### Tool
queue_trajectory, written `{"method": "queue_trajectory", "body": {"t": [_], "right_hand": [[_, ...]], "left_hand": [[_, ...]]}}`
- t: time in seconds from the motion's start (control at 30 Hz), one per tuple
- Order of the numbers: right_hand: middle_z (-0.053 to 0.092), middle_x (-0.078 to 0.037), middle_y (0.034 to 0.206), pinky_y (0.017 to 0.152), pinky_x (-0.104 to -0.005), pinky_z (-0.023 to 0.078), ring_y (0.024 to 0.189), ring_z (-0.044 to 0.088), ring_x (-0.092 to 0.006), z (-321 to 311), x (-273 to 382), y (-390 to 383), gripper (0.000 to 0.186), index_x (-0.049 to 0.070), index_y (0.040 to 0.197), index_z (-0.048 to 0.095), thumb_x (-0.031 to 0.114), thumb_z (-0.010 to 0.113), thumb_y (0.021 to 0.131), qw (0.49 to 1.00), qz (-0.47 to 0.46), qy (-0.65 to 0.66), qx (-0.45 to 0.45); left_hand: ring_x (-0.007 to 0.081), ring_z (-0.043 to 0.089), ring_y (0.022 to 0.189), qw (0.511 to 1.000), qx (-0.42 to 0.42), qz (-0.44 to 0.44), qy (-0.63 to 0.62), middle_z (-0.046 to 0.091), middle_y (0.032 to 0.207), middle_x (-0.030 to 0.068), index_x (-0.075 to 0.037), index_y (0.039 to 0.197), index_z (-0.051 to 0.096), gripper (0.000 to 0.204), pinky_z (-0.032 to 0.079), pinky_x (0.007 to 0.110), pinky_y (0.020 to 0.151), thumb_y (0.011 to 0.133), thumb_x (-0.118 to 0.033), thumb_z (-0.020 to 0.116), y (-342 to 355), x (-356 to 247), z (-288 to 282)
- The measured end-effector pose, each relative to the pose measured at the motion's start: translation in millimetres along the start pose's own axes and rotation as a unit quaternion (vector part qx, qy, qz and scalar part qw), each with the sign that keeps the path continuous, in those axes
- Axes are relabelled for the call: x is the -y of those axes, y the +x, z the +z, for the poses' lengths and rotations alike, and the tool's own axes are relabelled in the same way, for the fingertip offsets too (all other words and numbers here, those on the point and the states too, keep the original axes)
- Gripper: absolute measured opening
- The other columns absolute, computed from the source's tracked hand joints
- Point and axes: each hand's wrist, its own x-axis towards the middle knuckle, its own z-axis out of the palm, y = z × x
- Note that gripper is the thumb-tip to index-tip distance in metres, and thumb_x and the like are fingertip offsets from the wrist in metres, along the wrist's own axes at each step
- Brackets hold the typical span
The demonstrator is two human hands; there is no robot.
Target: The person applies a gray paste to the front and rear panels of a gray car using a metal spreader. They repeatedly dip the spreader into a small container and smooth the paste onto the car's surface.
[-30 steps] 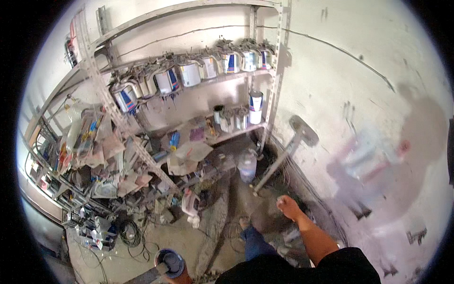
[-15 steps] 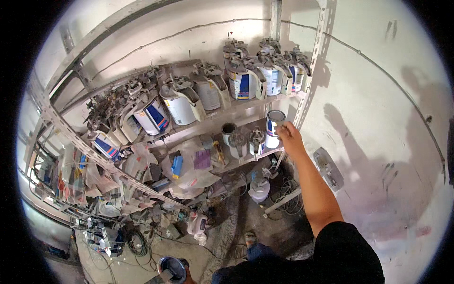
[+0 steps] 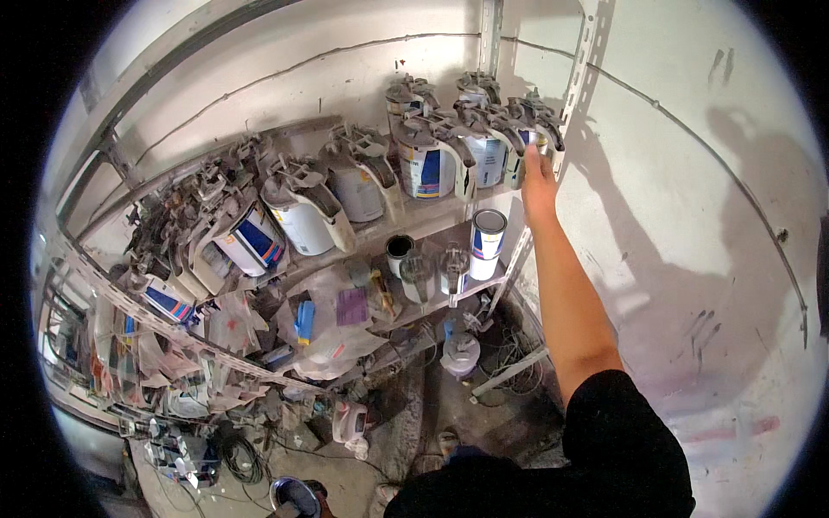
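The rightmost can (image 3: 535, 112) on the grimy upper shelf (image 3: 423, 212), beside the stained wall (image 3: 734, 86), is reached by the right hand (image 3: 540, 186); its grip cannot be told. Below, an open can (image 3: 275, 495) is grasped by the left hand (image 3: 323, 502).

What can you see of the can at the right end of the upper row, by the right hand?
The can looks like metal, with a pale label bearing some blue. Its top carries a grimy grey lid fitting with projecting parts and a curved handle toward the front. It stands roughly upright on the shelf, near the right post. The right hand covers its lower part; whether it grips or only touches it, I cannot tell.
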Motion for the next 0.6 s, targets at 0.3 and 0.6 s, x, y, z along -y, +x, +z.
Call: {"method": "queue_trajectory", "body": {"t": [0.3,0.6], "right_hand": [[0.063,-0.021,0.106,0.091,-0.0394,0.043,0.099,0.057,-0.0271,12,39,1,0.088,-0.011,0.114,0.061,0.071,0.055,0.083,0.993,0.079,0.027,-0.086],[0.054,-0.004,0.07,0.059,-0.0332,0.047,0.062,0.052,-0.0168,-94,45,-22,0.061,0.004,0.098,0.058,0.064,0.049,0.09,0.961,0.064,0.265,-0.04]], "left_hand": [[0.0292,0.052,0.12,0.998,0.013,0.051,0.02,0.048,0.138,0.012,-0.008,0.143,0.037,0.083,0.048,0.041,0.099,0.069,0.016,0.066,-23,-47,41],[0.0311,0.048,0.125,0.981,0.073,0.154,0.098,0.045,0.14,0.0157,-0.009,0.143,0.036,0.083,0.049,0.042,0.1,0.071,0.015,0.069,-12,-43,57]]}}
